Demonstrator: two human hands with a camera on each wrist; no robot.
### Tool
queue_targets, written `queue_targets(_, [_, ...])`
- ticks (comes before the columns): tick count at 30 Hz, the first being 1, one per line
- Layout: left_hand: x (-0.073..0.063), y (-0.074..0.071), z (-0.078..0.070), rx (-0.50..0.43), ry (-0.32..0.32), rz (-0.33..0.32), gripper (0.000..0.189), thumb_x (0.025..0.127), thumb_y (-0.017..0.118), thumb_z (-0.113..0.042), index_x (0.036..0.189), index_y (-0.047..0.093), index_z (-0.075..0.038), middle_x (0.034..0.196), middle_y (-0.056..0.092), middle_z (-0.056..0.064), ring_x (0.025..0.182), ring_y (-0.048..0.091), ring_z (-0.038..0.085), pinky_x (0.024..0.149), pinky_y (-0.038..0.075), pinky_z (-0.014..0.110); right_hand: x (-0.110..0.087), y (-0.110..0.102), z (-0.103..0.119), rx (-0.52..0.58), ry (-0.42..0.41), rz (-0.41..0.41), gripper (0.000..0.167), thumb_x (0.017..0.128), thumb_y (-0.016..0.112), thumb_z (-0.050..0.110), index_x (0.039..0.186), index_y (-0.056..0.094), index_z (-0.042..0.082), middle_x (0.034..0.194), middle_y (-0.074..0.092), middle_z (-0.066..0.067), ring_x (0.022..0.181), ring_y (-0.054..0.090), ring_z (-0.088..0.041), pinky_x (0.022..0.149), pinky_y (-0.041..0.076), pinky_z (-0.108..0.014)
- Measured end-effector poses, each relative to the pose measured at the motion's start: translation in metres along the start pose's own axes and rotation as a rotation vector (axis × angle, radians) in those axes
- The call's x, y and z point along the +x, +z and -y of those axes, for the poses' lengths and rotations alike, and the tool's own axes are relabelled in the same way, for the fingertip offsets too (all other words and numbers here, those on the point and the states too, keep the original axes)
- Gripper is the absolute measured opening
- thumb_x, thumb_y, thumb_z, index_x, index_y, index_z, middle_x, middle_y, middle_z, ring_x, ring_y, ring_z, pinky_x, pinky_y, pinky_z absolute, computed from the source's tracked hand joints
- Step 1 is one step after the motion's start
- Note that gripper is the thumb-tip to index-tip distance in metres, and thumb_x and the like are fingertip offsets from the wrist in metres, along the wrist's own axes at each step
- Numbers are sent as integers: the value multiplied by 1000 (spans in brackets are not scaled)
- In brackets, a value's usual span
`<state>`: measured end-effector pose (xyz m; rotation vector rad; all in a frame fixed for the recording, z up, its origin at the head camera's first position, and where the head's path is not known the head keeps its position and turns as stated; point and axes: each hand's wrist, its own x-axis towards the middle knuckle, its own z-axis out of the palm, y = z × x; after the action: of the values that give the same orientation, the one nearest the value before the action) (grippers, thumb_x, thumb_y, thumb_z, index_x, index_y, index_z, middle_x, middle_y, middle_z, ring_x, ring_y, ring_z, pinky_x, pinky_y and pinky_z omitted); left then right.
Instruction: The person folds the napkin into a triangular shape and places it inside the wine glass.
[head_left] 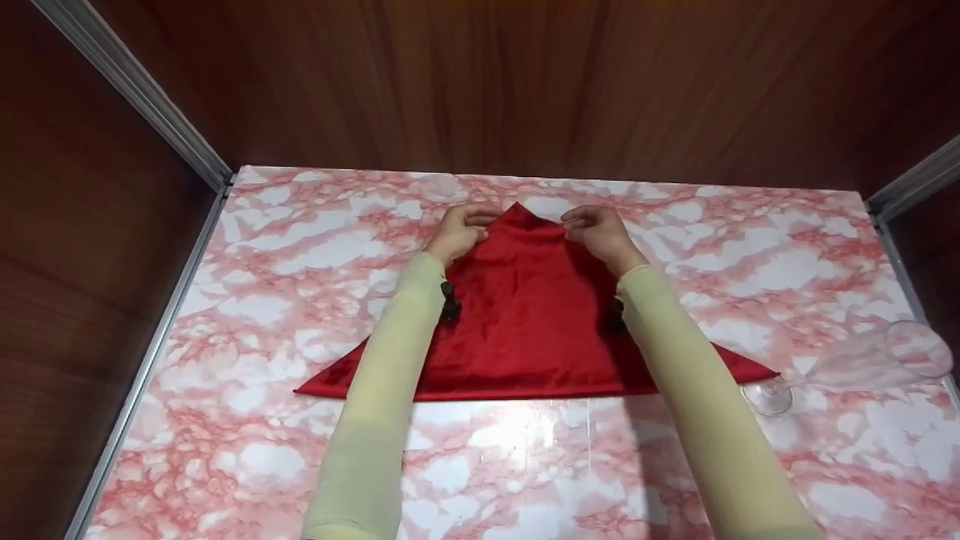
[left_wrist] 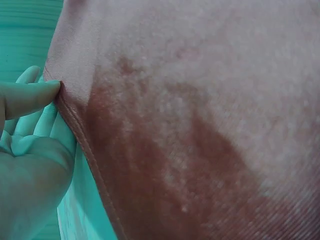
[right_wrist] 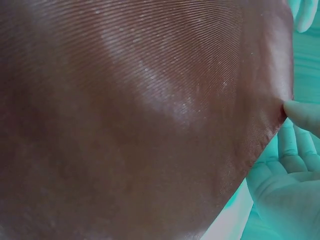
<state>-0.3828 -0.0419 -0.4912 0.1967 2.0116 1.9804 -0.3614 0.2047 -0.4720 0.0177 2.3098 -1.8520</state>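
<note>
The red cloth [head_left: 517, 322] lay on the pink and white table [head_left: 262, 457], spread in a big triangle with its tip at the far side. The left hand [head_left: 459, 231] pinched its left edge near the tip. The thumb was on top, and some of the other fingers were hidden behind the cloth. The right hand [head_left: 598, 231] pinched the right edge the same way, its thumb on top too. It was hard to tell how much of the cloth was up off the table.

The yellow sleeves [head_left: 382, 397] covered parts of both sides of the cloth and were cut off at the bottom. A small black thing [head_left: 450, 304] peeked out by the left wrist, mostly hidden. On the right was a clear glass [head_left: 855, 364], so see-through that its sides were hard to make out. Its foot was at the cloth's right corner, but I could not tell if they touched.
</note>
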Motion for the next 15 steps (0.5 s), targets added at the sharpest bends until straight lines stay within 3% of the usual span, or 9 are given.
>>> queue_targets(7, [11,-1,16,22,7,-61,48,82,44,21,124,61,4,122,62,18,114,56,23,69,43,20,-2,2,7,29,15,-33,33,82,56,-19,115,53,-20,111,55,-40,94,61,-30,72,50,-20])
queue_targets(15, [9,-7,15,21,3,-87,42,82,54,20,122,60,7,115,63,24,109,59,28,78,49,24,13,-6,-16,25,18,-17,36,82,57,-20,118,54,-16,109,61,-33,92,63,-25,74,52,-23])
